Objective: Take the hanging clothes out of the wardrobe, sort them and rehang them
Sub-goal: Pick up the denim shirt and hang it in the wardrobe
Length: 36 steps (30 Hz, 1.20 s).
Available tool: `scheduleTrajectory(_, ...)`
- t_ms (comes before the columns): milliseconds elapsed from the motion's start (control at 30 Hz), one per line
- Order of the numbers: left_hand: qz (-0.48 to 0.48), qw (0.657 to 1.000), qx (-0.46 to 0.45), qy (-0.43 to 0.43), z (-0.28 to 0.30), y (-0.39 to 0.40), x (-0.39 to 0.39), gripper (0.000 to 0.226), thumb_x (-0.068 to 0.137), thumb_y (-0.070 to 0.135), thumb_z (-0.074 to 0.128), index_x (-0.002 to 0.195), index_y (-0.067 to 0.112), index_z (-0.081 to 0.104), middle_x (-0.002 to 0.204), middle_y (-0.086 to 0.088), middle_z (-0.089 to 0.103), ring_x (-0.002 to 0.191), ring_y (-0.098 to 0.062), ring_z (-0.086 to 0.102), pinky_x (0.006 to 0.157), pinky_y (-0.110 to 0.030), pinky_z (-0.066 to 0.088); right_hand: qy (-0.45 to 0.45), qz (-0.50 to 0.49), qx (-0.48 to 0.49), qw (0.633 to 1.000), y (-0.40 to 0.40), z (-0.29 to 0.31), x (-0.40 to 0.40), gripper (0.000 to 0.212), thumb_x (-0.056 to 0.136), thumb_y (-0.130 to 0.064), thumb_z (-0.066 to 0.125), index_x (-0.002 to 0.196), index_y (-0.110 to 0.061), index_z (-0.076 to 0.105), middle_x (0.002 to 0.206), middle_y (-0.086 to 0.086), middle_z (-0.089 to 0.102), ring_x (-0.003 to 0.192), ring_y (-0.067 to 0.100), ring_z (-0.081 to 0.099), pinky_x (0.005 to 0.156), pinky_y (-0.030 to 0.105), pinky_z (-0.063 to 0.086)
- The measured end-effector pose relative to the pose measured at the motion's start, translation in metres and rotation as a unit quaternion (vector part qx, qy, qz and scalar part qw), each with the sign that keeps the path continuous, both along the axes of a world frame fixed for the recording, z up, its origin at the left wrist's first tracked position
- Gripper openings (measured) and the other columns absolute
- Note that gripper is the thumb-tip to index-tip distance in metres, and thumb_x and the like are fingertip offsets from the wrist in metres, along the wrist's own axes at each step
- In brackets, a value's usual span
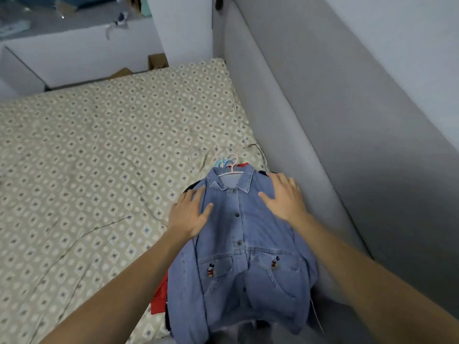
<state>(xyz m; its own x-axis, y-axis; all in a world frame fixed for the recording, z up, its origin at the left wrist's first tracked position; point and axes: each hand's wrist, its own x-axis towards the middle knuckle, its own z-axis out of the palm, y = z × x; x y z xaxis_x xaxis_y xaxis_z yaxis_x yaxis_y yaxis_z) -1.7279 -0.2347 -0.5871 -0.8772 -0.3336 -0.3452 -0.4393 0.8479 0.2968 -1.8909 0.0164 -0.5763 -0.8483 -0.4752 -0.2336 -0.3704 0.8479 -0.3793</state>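
Observation:
A blue denim jacket (pixel 246 247) with small cartoon mouse patches lies face up on top of a pile of clothes on the bed (pixel 99 150), near the headboard. Pink and blue hanger hooks (pixel 227 162) stick out past its collar. A red garment (pixel 160 297) and dark fabric show under the jacket's left edge. My left hand (pixel 190 212) lies flat with straight fingers on the jacket's left shoulder. My right hand (pixel 285 194) lies flat on its right shoulder. Neither hand grips anything.
The bed has a beige cover with a diamond pattern. A grey padded headboard (pixel 323 135) runs along the right. White furniture (pixel 82 53) and a cardboard box (pixel 157 61) stand beyond the far edge of the bed.

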Motion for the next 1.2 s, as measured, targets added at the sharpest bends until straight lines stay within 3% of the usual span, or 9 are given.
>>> scheduleTrajectory(133,0.034,0.997,0.023,-0.066,-0.061,-0.008,-0.044,0.07,0.107,0.059,0.033,0.167,0.025,0.016,0.167,-0.006,0.028,0.151,-0.032,0.029,0.114,-0.049,0.04,-0.047,0.001,0.04,0.998,-0.005,-0.06,-0.056,0.068,0.098,-0.041,0.064,0.156,-0.016,0.038,0.144,0.017,0.051,0.131,0.043,0.047,0.105,0.05,0.043)
scheduleTrajectory(300,0.052,0.993,0.057,-0.09,-0.115,-0.013,-0.067,0.069,0.108,0.057,0.034,0.167,0.025,0.016,0.169,-0.008,0.024,0.154,-0.033,0.023,0.121,-0.049,0.03,-0.082,0.014,0.054,0.995,-0.013,-0.117,-0.088,0.065,0.098,-0.04,0.063,0.155,-0.018,0.041,0.15,0.012,0.052,0.136,0.039,0.045,0.107,0.051,0.044)
scheduleTrajectory(600,0.079,0.989,0.065,-0.109,-0.142,-0.016,-0.085,0.071,0.107,0.059,0.033,0.167,0.027,0.012,0.168,-0.01,0.025,0.152,-0.035,0.027,0.118,-0.053,0.035,-0.05,0.022,0.039,0.998,-0.059,-0.14,-0.095,0.047,0.1,-0.041,0.061,0.14,-0.019,0.054,0.141,0.011,0.053,0.133,0.035,0.048,0.105,0.05,0.033)
scheduleTrajectory(700,0.089,0.989,0.071,-0.091,-0.133,-0.016,-0.081,0.068,0.107,0.058,0.036,0.165,0.026,0.02,0.166,-0.009,0.028,0.15,-0.036,0.03,0.114,-0.052,0.038,-0.064,0.023,-0.01,0.998,-0.059,-0.13,-0.091,0.037,0.102,-0.04,0.062,0.125,-0.012,0.059,0.129,0.012,0.061,0.119,0.037,0.058,0.096,0.049,0.041)
scheduleTrajectory(800,0.116,0.991,0.058,-0.012,-0.116,-0.02,-0.074,0.056,0.105,0.058,0.041,0.145,0.019,0.043,0.143,-0.01,0.046,0.131,-0.037,0.047,0.096,-0.05,0.046,-0.085,-0.005,-0.106,0.991,-0.05,-0.107,-0.079,0.027,0.099,-0.037,0.067,0.093,-0.013,0.057,0.096,0.011,0.067,0.089,0.036,0.063,0.069,0.042,0.045)
scheduleTrajectory(900,0.147,0.986,0.053,0.065,-0.092,-0.029,-0.064,0.064,0.103,0.066,0.038,0.144,0.017,0.042,0.141,-0.007,0.044,0.126,-0.034,0.05,0.092,-0.051,0.05,-0.111,-0.035,-0.167,0.979,-0.04,-0.075,-0.052,0.04,0.096,-0.038,0.072,0.072,-0.023,0.043,0.064,-0.004,0.051,0.061,0.021,0.049,0.058,0.041,0.038)
scheduleTrajectory(967,0.14,0.984,0.076,0.085,-0.075,-0.035,-0.054,0.072,0.101,0.072,0.034,0.152,0.022,0.038,0.146,-0.004,0.045,0.13,-0.029,0.048,0.1,-0.051,0.048,-0.124,-0.056,-0.193,0.972,-0.034,-0.052,-0.027,0.039,0.095,-0.038,0.073,0.07,-0.024,0.047,0.059,-0.005,0.048,0.056,0.014,0.045,0.056,0.039,0.036)
scheduleTrajectory(1033,0.104,0.984,0.113,0.087,-0.058,-0.042,-0.041,0.075,0.096,0.08,0.028,0.149,0.03,0.044,0.135,-0.001,0.055,0.125,-0.026,0.05,0.103,-0.045,0.044,-0.124,-0.083,-0.212,0.966,-0.026,-0.028,-0.003,0.035,0.094,-0.038,0.075,0.074,-0.018,0.055,0.06,-0.004,0.053,0.057,0.013,0.049,0.056,0.038,0.039)
scheduleTrajectory(1200,-0.025,0.971,0.194,0.139,-0.006,-0.055,-0.004,0.045,0.1,0.074,0.039,0.122,0.038,0.056,0.112,0.016,0.062,0.108,-0.01,0.056,0.097,-0.039,0.047,-0.096,-0.134,-0.252,0.954,0.004,0.042,0.056,0.041,0.095,-0.032,0.075,0.071,-0.017,0.046,0.061,-0.003,0.044,0.057,0.008,0.037,0.057,0.035,0.031)
